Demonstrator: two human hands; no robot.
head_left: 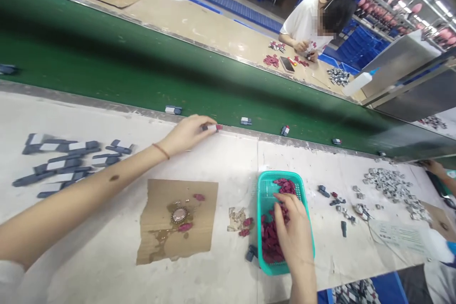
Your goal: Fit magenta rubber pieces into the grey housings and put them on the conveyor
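My left hand (187, 134) is at the near edge of the green conveyor belt, closed on a small grey-and-white plastic part (211, 128) with a red tip. Fingers apart, my right hand (295, 230) reaches into a teal plastic basket (260, 228), over dark red pieces (271, 243). Whether its fingertips touch any piece is hard to make out. Between my arms lies a torn cardboard sheet (203, 218) with a small round dish (179, 215), a wet stain and a few red pieces.
Several grey-and-white parts (60, 164) lie at left. The green belt (213, 90) carries more, spaced out. Small whitish parts (386, 183) are heaped at right, near another person's arm (438, 169). Across the belt, a co-worker (302, 21) handles small pieces. A blue bin (392, 287) stands below the table's edge.
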